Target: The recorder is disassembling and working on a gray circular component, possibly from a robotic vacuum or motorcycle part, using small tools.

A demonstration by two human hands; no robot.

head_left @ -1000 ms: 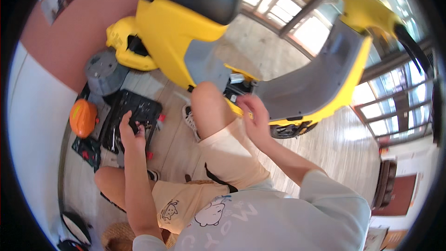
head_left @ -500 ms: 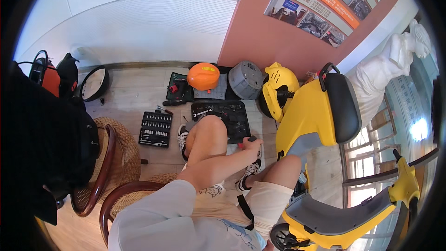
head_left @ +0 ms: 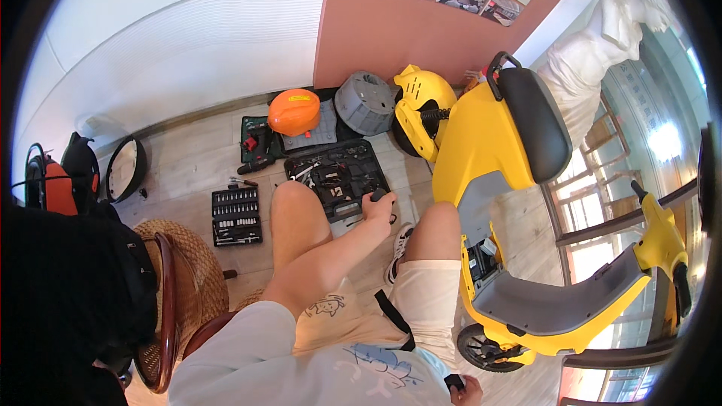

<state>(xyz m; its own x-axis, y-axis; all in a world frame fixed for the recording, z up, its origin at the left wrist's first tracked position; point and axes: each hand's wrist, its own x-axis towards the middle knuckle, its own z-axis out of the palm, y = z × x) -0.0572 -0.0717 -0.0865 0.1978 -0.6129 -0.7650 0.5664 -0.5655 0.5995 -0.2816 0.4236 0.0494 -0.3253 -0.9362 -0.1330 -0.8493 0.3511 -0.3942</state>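
Black open tool case (head_left: 338,179) lies on the pale wood floor beyond the knees, its tray crowded with small dark and silver tools. Left hand (head_left: 378,207) rests at its near right edge, fingers curled around a small dark tool (head_left: 378,195). Right hand (head_left: 465,389), at the near edge, grips a small black object (head_left: 454,382). Yellow scooter (head_left: 511,203) stands right; a socket set (head_left: 236,216) lies left.
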